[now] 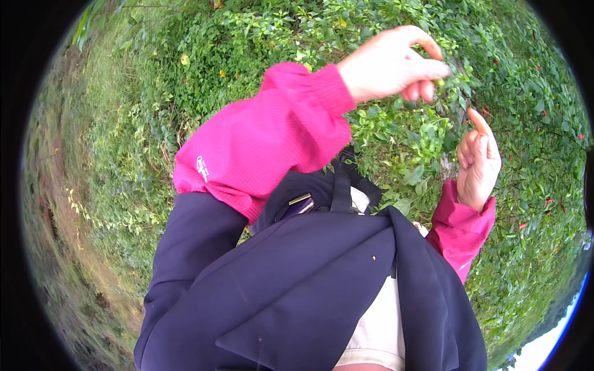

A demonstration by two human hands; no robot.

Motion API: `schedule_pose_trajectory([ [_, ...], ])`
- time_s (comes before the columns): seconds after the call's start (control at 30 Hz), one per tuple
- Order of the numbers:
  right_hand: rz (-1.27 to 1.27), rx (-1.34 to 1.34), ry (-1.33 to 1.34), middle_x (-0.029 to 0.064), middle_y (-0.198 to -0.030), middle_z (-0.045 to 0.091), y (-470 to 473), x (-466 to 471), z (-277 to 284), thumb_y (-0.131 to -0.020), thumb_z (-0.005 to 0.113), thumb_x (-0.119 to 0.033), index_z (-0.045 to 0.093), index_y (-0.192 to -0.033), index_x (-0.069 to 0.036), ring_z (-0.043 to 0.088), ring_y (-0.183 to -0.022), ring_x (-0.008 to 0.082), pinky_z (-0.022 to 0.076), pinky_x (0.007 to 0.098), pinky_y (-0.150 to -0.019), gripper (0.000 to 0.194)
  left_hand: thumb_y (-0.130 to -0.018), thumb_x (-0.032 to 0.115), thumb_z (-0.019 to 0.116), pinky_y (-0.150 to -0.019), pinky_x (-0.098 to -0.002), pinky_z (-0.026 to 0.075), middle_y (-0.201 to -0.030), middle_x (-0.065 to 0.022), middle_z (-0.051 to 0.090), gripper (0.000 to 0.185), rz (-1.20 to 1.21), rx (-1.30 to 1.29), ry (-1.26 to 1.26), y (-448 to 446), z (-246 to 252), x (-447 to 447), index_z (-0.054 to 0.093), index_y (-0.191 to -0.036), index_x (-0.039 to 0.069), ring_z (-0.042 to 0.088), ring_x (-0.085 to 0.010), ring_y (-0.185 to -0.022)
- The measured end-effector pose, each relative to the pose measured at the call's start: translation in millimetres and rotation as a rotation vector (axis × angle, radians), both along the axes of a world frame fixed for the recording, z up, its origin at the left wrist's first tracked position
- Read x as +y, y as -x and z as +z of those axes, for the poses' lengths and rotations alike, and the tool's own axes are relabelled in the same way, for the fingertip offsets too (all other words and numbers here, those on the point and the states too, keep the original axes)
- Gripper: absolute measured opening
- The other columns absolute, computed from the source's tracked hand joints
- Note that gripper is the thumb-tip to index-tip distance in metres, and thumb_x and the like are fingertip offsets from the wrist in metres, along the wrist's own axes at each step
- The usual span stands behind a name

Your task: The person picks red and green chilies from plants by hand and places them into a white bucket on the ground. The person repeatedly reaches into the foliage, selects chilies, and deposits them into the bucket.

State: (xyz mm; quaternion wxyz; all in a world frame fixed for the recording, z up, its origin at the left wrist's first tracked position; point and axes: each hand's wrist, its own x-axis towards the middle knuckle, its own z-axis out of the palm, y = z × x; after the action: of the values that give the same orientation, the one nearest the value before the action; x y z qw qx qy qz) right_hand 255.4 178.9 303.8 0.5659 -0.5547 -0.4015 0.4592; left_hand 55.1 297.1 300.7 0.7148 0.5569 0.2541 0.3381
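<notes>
My left hand [394, 65] reaches out over chili pepper plants [427, 134], slightly blurred. Its index finger and thumb are bent with a gap between them, and I see nothing held there. A small green fruit [438, 83] shows right by the thumb, among leaves; whether they touch is unclear. Lower and to the right, my right hand [480, 160] is raised beside the foliage. Its index finger points up while the other fingers curl toward the palm, which hides whatever may be inside. A red chili [486, 112] hangs just past that index fingertip.
More red chilies [523, 226] dot the dense plants along the right side. Low leafy growth [199, 83] with yellow leaves spreads at the upper left. A dark bag or garment with a strap [341, 185] and a phone-like object [297, 206] sits before my body.
</notes>
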Motion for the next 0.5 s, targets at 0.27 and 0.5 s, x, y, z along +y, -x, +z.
schedule_pose_trajectory([
  [0.27,-0.191,0.065,-0.222,-0.0044,-0.069,0.05,20.0,8.8,8.0,-0.089,0.054,-0.015,0.055,-0.109,0.003,0.033,-0.051,0.0007,0.0251,0.0156,-0.046,0.026,-0.085,0.017,0.06,-0.04,-0.021,0.037,-0.057,-0.0036,0.055,0.037,-0.08,-0.187,0.089,-71.7,19.8,-25.5,0.044,-0.112,-0.003,0.048,-0.0083,-0.045],
  [0.5,-0.273,0.767,-0.443,-0.0007,-0.064,0.033,-68.7,2.5,16.7,-0.087,0.043,-0.014,0.045,-0.084,-0.005,0.032,-0.055,0.0098,0.0294,0.024,-0.05,0.009,-0.07,0.068,0.052,-0.1,-0.0543,0.022,-0.136,-0.0136,0.037,0.082,-0.293,0.512,-0.846,-118.1,-23.1,-30.6,0.039,-0.13,0.015,0.031,-0.033,-0.127],
])
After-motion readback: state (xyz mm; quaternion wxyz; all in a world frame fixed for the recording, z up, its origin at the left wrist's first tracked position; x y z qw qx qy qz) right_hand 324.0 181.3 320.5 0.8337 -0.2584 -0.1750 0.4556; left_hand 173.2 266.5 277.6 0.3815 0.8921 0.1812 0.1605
